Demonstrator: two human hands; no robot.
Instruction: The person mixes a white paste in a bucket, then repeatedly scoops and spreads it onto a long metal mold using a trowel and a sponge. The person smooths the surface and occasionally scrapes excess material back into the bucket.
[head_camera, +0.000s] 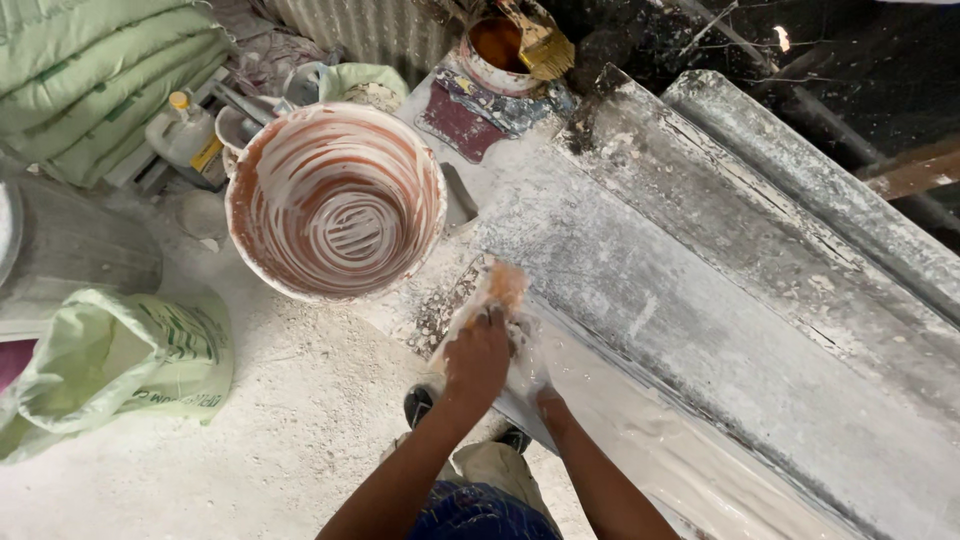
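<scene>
A dusty, plaster-caked surface (700, 290) with long moulded ridges is seen running diagonally across a workshop whose floor (280, 440) is strewn with white powder. An orange-tipped float (490, 310), blurred, is gripped by the curled left hand (477, 362) at the near edge of the surface, while the right hand (548, 402) is laid on wet white plaster just beside it, its spread not discernible. A round bucket (335, 200), smeared inside with white swirls, is set close by, with pale green sacks (110, 360) farther off.
</scene>
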